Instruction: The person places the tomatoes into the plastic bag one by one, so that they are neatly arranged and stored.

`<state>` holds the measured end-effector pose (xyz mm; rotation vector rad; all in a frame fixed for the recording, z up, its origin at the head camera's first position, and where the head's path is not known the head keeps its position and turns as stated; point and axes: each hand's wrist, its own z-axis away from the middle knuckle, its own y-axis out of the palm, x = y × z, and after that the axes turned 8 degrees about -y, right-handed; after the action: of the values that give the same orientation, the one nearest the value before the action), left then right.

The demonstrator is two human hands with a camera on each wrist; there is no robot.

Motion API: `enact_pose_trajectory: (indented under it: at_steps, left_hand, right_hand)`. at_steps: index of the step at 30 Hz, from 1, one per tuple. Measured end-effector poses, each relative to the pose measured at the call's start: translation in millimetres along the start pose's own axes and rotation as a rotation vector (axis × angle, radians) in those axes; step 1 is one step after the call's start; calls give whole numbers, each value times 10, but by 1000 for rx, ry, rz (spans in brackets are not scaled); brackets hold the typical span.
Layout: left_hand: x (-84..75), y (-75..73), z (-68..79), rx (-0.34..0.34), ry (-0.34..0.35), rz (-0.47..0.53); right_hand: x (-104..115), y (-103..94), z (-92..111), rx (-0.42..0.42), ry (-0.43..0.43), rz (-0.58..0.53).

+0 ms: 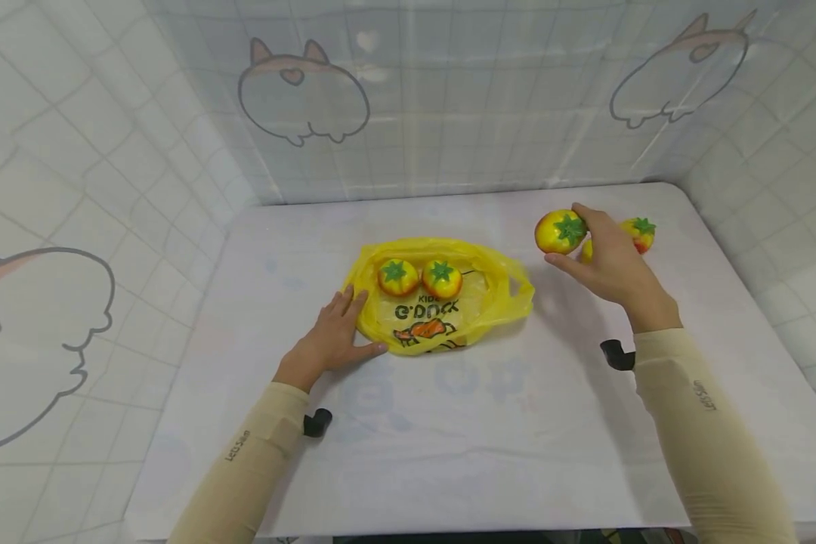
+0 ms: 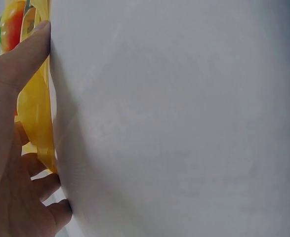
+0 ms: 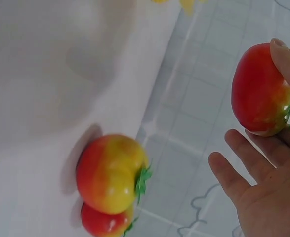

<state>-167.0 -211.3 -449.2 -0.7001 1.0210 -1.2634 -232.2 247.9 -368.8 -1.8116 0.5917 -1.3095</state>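
Observation:
Pinched between the thumb and fingers of my right hand (image 1: 615, 261) is a yellow-and-red artificial tomato (image 1: 559, 231) with a green leafy top. It is held above the table, and its red underside shows in the right wrist view. A yellow plastic bag (image 1: 506, 306) lies spread on the table, with printed letters and a cartoon. Two similar tomatoes, a left one (image 1: 397, 278) and a right one (image 1: 442, 281), sit side by side on it. My left hand (image 1: 329, 332) rests at the bag's left edge with fingers spread, thumb touching its near edge.
Two more tomatoes, a larger-looking one (image 3: 110, 173) and one beside it (image 3: 105, 219), lie on the table at the right, partly hidden behind my right hand in the head view. The white-covered table (image 1: 449, 446) is bordered by tile-patterned curtains (image 1: 462, 98) at the back and sides.

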Motion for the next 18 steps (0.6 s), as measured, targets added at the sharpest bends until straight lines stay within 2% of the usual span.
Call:
enact_pose_trajectory:
  at_steps: [5,12,18]
  left_hand:
    - [1,3,24,4,-1,25]
    - [-10,13,24,0,-4,10]
    - [-6,-14,38,-6,-3,0]
  right_hand:
    - [43,97,-68,22,-5,24]
    - [104,181,-92,35,-1,30]
    - [157,232,-132,29,-52,24]
